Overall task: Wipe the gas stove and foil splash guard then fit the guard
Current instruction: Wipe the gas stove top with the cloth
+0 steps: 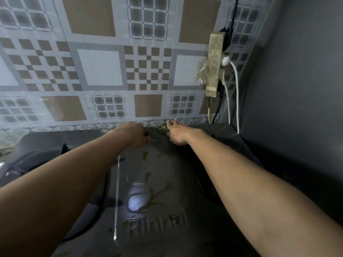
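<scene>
The black glass-top gas stove [159, 182] fills the lower middle, with a brand logo near its front. Both my arms reach to its back edge by the tiled wall. My left hand [134, 135] lies over that back edge with its thumb on the glass; its fingers curl down behind the edge and are hidden. My right hand [176, 134] lies flat with straight fingers on a small greenish cloth [161, 127], which sticks out to the left of the hand at the stove's rear. I cannot make out a foil splash guard.
A patterned tiled wall [104, 71] stands right behind the stove. A grimy power strip [215, 65] with white and black cables hangs at the back right. A plain grey wall [297, 89] closes the right side. Dark burner parts [37, 160] sit at the left.
</scene>
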### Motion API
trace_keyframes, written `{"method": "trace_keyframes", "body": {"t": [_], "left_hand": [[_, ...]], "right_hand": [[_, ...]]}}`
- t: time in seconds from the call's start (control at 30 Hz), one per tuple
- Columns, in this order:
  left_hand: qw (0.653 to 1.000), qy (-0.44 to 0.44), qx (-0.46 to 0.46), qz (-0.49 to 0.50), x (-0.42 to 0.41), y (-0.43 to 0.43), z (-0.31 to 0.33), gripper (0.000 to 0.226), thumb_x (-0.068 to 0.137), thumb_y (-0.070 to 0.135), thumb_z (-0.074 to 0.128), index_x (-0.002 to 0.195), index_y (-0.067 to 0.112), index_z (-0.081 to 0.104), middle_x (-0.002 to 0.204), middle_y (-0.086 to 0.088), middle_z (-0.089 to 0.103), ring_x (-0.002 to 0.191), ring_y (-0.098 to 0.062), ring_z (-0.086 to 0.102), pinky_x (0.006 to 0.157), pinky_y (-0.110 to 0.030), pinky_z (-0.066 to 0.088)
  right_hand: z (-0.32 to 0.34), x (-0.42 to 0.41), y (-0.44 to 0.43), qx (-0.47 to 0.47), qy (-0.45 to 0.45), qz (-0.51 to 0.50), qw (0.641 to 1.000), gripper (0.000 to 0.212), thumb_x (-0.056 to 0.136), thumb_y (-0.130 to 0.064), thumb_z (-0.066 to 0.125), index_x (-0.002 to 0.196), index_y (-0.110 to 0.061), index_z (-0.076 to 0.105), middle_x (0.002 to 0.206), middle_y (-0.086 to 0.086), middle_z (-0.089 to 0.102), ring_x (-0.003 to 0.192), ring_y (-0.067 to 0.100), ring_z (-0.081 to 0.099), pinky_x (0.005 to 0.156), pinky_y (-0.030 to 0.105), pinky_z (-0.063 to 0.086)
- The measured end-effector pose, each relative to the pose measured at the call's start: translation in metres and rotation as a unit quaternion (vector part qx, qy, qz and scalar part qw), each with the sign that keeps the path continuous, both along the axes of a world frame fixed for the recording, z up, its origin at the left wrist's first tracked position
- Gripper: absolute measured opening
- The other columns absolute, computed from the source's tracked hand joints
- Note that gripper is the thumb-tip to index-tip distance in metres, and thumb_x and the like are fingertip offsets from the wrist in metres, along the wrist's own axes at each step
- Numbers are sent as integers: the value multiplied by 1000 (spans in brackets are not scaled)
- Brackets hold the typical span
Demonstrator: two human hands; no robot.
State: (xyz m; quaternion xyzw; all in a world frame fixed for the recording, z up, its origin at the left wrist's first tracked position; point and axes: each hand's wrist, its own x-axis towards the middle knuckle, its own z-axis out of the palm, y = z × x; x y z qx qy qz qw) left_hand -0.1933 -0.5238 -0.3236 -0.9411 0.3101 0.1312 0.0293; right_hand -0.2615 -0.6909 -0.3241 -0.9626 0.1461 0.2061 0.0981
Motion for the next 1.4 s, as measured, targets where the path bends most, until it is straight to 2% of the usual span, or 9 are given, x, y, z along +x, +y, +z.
{"method": "trace_keyframes", "body": {"t": [0.1,0.23,0.4,0.6,0.8,0.97,1.23,1.3,1.4], "left_hand": [[1000,-13,-21,9,-10,-16,1,45,98,50,48,126,19,62,103,-7,61,85,-21,50,74,-33,41],[998,5,-48,30,-11,-31,-4,40,97,52,49,115,19,64,84,-1,55,78,-17,54,72,-34,43],[999,-2,-45,26,-14,-44,-7,39,98,51,47,115,20,62,82,-1,53,74,-16,53,69,-34,44],[999,-18,-45,-8,-26,-62,-7,41,99,51,43,128,28,60,106,-10,61,92,-28,56,79,-37,47],[997,-15,-68,-19,-35,-86,-11,45,100,50,41,138,29,55,125,-16,61,112,-36,58,93,-45,50],[997,-17,-76,-9,-39,-94,-12,45,101,49,39,137,29,56,121,-16,62,109,-35,59,92,-45,51],[997,-5,-78,-16,-37,-94,-13,43,101,49,38,133,28,58,104,-10,61,95,-28,58,85,-43,51],[997,-8,-79,-14,-37,-95,-14,43,101,50,38,132,28,59,97,-7,57,89,-25,55,81,-41,49],[997,-13,-79,-15,-37,-94,-14,44,101,51,37,134,30,57,98,-7,54,92,-28,55,85,-43,51]], "right_hand": [[-1,4,-16,-1,3,15,1000,65,105,-18,34,159,-19,-4,164,9,-15,152,33,-2,122,50,7],[-1,3,-39,12,-4,20,1000,63,105,-11,32,159,-20,0,165,6,-14,152,30,-3,121,43,5],[-4,-1,-74,7,-2,27,1000,60,108,-21,31,159,-22,0,165,6,-12,152,28,-6,121,40,3],[-4,-10,-112,10,4,24,1000,59,109,-26,34,159,-26,3,166,2,-8,152,26,-4,122,41,6],[-6,-17,-136,37,0,10,999,59,108,-12,33,159,-26,7,166,3,-7,152,28,-2,117,36,17],[-6,-23,-153,41,-16,-13,999,64,104,-1,30,159,-28,11,166,4,-3,152,30,8,116,35,21],[-11,-44,-181,29,-38,-56,997,66,101,-1,32,159,-28,14,166,3,-5,152,28,5,119,36,16],[-14,-48,-182,27,-36,-60,997,66,101,-1,31,159,-26,12,166,6,-6,152,30,6,120,39,16],[-19,-52,-180,17,-45,-77,996,64,102,-3,32,159,-20,9,166,13,-3,152,33,3,122,43,11]]}}
